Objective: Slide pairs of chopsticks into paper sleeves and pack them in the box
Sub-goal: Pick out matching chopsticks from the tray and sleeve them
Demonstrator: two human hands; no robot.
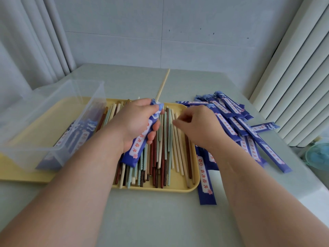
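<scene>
**Over the yellow tray (178,186), sleeving under way**

Above the middle of the yellow tray, the left hand (137,122) grips a blue paper sleeve (138,145), held tilted over the loose chopsticks (165,157) that lie along the tray in cream, green, red and brown. One cream chopstick (162,84) sticks out of the sleeve's far end and reaches past the tray's far rim. Over the tray's right part, the right hand (195,125) has its fingers curled, with the tips close to a cream stick; blur hides whether it pinches anything. On the tray's left part stands a clear plastic box (53,113), and blue sleeves show through its wall. Right of the tray, more blue sleeves (240,122) lie heaped on the worktop (160,216).
</scene>
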